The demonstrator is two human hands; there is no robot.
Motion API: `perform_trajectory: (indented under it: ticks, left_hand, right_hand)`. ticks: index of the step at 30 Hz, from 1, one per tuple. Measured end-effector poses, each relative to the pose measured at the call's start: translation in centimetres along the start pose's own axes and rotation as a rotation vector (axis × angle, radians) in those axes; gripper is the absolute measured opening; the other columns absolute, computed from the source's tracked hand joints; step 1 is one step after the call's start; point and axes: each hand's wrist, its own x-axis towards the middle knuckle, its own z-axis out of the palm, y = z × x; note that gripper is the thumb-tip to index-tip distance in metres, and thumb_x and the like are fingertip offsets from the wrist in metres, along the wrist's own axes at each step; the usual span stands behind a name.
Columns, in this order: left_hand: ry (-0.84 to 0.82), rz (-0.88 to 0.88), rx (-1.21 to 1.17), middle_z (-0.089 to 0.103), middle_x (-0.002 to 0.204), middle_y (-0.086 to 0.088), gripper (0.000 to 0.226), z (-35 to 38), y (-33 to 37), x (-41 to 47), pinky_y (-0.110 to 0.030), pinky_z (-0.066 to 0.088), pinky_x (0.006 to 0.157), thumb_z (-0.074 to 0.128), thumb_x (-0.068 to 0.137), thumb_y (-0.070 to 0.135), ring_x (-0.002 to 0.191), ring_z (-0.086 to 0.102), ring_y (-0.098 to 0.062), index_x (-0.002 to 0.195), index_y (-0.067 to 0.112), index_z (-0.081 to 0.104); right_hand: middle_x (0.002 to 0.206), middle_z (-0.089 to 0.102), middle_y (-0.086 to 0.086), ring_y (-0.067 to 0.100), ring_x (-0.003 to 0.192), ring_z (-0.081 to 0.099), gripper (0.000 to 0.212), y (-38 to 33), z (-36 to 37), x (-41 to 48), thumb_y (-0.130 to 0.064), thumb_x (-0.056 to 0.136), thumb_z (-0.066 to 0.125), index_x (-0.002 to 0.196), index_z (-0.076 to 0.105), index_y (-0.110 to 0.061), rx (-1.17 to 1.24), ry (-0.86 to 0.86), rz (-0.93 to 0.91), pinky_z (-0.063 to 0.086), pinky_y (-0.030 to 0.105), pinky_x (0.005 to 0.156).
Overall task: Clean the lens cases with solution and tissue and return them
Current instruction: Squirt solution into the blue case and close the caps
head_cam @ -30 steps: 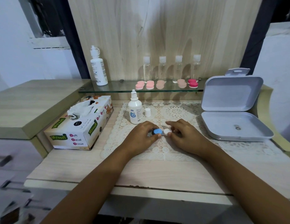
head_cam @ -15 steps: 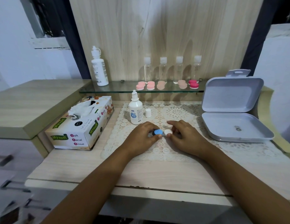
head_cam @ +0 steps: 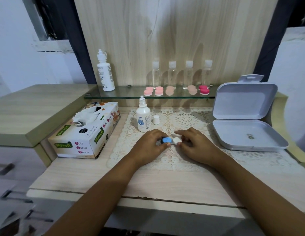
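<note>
Your left grip [head_cam: 149, 147] is pinching the blue cap [head_cam: 166, 140] of one lens case [head_cam: 171, 141], and your right grip [head_cam: 196, 147] is pinching its white cap [head_cam: 176, 141]. Left of both, one box [head_cam: 83, 135] is reading "Mysoft Soft Facial Tissue". Beyond, four clear bottles [head_cam: 172, 74] are standing.

The tissue box [head_cam: 85, 133] shows the brand "Mysoft" on 3 green banners and the words "Soft Facial Tissue" on its front face. The print on the small bottle [head_cam: 143, 117] and the tall bottle [head_cam: 105, 74] is too small to read.
</note>
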Motion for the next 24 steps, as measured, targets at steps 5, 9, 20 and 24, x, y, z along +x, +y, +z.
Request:
perform_trajectory:
  ticks: [5, 9, 20, 24]
  left_hand:
    - [0.002, -0.003, 0.001, 0.06, 0.104, 0.005, 0.022, -0.03, 0.19, -0.05, -0.016, 0.039, 0.08, 0.064, 0.087, 0.025, 0.094, 0.052, -0.007, 0.106, 0.014, 0.065]
    - [0.003, -0.004, 0.005, 0.061, 0.104, 0.005, 0.023, -0.05, 0.23, -0.05, -0.013, 0.039, 0.078, 0.064, 0.087, 0.026, 0.094, 0.052, -0.006, 0.107, 0.014, 0.065]
    - [-0.014, -0.009, 0.018, 0.056, 0.107, 0.006, 0.026, 0.06, 0.09, -0.12, -0.011, 0.035, 0.079, 0.061, 0.089, 0.027, 0.1, 0.052, -0.008, 0.112, 0.016, 0.062]
    - [-0.037, -0.027, 0.058, 0.044, 0.132, 0.007, 0.048, 0.05, 0.28, -0.48, -0.012, 0.028, 0.091, 0.055, 0.092, 0.034, 0.121, 0.041, -0.005, 0.136, 0.02, 0.042]
  right_hand:
    - [0.092, 0.05, -0.006, 0.015, 0.094, 0.053, 0.03, 0.07, -0.15, 0.11, -0.028, 0.087, 0.061, 0.116, 0.063, -0.02, -0.002, -0.004, 0.004, 0.04, 0.025, 0.085]
    - [0.098, 0.054, -0.001, 0.012, 0.093, 0.052, 0.028, 0.05, -0.22, 0.19, -0.031, 0.086, 0.064, 0.111, 0.065, -0.018, 0.025, -0.01, 0.031, 0.038, 0.021, 0.079]
    - [0.099, 0.055, -0.003, 0.009, 0.092, 0.053, 0.027, -0.06, -0.56, 0.16, -0.032, 0.085, 0.065, 0.11, 0.065, -0.021, 0.036, -0.031, 0.057, 0.035, 0.011, 0.071]
    - [0.098, 0.058, -0.004, 0.002, 0.083, 0.052, 0.024, 0.02, -0.94, 0.32, -0.033, 0.085, 0.064, 0.106, 0.066, -0.023, 0.082, -0.008, 0.101, 0.037, 0.006, 0.067]
